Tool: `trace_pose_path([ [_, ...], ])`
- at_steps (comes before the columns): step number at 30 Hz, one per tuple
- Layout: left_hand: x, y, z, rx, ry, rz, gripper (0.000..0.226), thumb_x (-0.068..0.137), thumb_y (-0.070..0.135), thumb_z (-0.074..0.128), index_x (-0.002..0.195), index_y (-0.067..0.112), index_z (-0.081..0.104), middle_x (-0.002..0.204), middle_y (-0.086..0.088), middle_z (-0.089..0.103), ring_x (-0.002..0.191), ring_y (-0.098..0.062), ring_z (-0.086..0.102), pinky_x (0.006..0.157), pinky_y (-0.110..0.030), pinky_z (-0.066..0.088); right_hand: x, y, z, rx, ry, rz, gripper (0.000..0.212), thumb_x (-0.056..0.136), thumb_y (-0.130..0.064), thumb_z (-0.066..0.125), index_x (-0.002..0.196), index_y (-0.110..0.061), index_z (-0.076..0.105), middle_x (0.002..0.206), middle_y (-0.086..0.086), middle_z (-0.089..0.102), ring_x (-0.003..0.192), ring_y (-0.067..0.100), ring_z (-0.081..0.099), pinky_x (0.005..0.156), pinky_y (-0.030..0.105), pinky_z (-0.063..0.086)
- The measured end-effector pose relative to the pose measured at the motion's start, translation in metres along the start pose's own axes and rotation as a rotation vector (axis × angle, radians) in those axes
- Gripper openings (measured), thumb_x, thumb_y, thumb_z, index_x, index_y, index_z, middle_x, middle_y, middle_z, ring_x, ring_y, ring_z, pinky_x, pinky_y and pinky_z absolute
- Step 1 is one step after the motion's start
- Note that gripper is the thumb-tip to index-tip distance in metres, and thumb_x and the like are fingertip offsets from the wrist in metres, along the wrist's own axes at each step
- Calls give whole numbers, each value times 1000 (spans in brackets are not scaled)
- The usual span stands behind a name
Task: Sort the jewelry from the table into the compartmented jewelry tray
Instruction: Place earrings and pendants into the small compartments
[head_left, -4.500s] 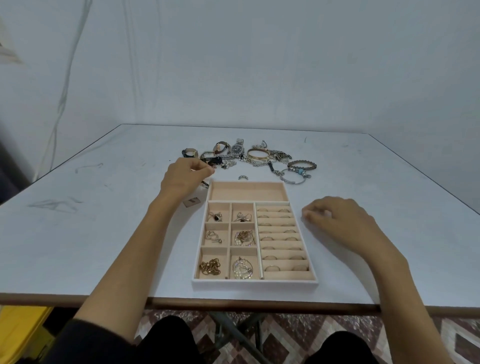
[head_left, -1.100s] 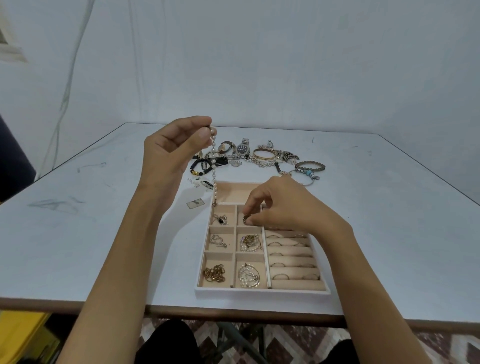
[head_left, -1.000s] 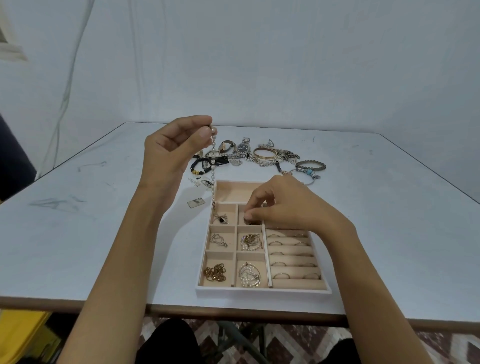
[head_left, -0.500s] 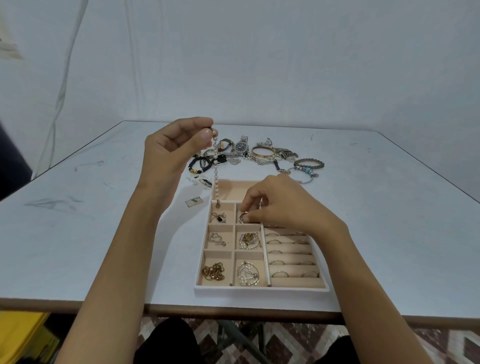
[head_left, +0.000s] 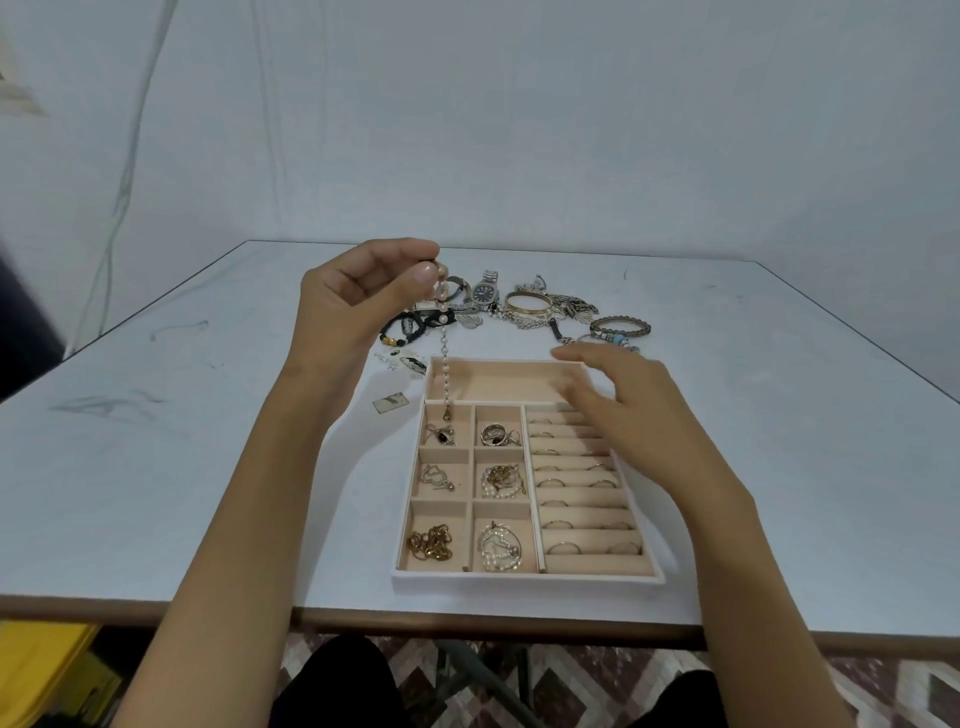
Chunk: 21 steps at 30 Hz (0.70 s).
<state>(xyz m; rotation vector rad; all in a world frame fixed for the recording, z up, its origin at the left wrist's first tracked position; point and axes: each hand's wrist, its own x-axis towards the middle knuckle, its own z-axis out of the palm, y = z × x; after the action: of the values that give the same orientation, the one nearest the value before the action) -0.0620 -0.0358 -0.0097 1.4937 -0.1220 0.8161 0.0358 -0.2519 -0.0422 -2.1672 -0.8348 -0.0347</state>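
A beige compartmented jewelry tray (head_left: 527, 577) lies near the table's front edge. My left hand (head_left: 358, 296) is raised above the tray's far left corner and pinches a pearl chain (head_left: 445, 371) that hangs straight down, its end just over the top left small compartment. My right hand (head_left: 628, 400) hovers over the ring rows with fingers spread and holds nothing. A wide silver ring (head_left: 493, 434) lies in the top middle small compartment. Loose jewelry (head_left: 524, 306) is piled on the table beyond the tray.
Watches, bangles and a black beaded bracelet (head_left: 402, 332) lie in the pile. A small tag (head_left: 390, 402) lies left of the tray. The tray's long far compartment (head_left: 498, 382) holds nothing. A wall rises behind the table.
My right hand has let go of the ring in the top middle compartment and lifted away to the right, fingers spreading. My left hand still holds the chain, now a little lower.
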Motion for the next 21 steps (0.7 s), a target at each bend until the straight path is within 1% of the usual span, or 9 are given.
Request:
trace_pose_path([
  [3,1,0,1,2,-2,1,15,82,10,72,92,21,74,85,2,73,82,-13,66,84,-24,49,-23,14,-2,-55,-6,64,45,101,-25,42,145,-32,37,150,-12,37,139,6,31,114,28,23],
  [5,1,1,1,6,-3,5,15,82,9,70,94,18,73,84,2,73,81,-13,66,84,-24,49,-39,22,-4,-132,-32,98,48,102,-28,35,150,-32,27,156,-13,25,144,4,19,120,35,14],
  [7,1,1,1,12,-10,10,15,83,7,68,93,18,73,83,2,73,80,-13,66,83,-24,50,-52,28,-6,-171,-51,136,49,103,-33,31,150,-35,22,157,-15,18,146,3,10,121,32,2],
  [10,1,0,1,25,-30,12,18,82,6,68,91,21,74,83,2,73,79,-14,65,83,-25,49,-61,34,-6,-205,-67,164,49,101,-38,33,149,-39,24,157,-15,18,145,1,8,116,24,-4],
  [13,1,0,-1,49,-77,-13,16,79,13,74,92,22,73,83,4,72,82,-14,66,83,-25,50,-62,33,-6,-179,-73,158,46,99,-40,36,145,-44,30,155,-18,22,144,-1,10,117,26,-4],
  [15,0,-1,-2,88,-123,-42,20,76,18,75,95,21,72,82,4,71,81,-12,66,81,-22,49,-62,32,-7,-170,-67,151,45,99,-41,37,144,-44,32,155,-19,23,144,-2,11,117,26,-3],
  [17,-2,-1,-1,127,-163,-72,23,76,15,78,98,19,71,80,2,69,79,-11,65,78,-18,48,-63,31,-8,-164,-63,150,45,99,-41,39,143,-44,33,154,-19,24,144,-2,12,118,26,-2],
  [19,-3,0,0,163,-200,-100,24,74,15,74,99,15,70,78,3,68,78,-10,66,77,-16,48,-63,31,-8,-166,-56,150,44,99,-40,40,142,-44,35,154,-19,25,143,-1,14,118,27,-1],
  [21,-4,0,1,201,-237,-127,25,73,15,72,98,13,69,76,9,68,79,-9,65,78,-16,48,-63,30,-9,-170,-55,152,43,99,-41,40,142,-44,36,154,-19,26,143,-1,14,118,28,0],
])
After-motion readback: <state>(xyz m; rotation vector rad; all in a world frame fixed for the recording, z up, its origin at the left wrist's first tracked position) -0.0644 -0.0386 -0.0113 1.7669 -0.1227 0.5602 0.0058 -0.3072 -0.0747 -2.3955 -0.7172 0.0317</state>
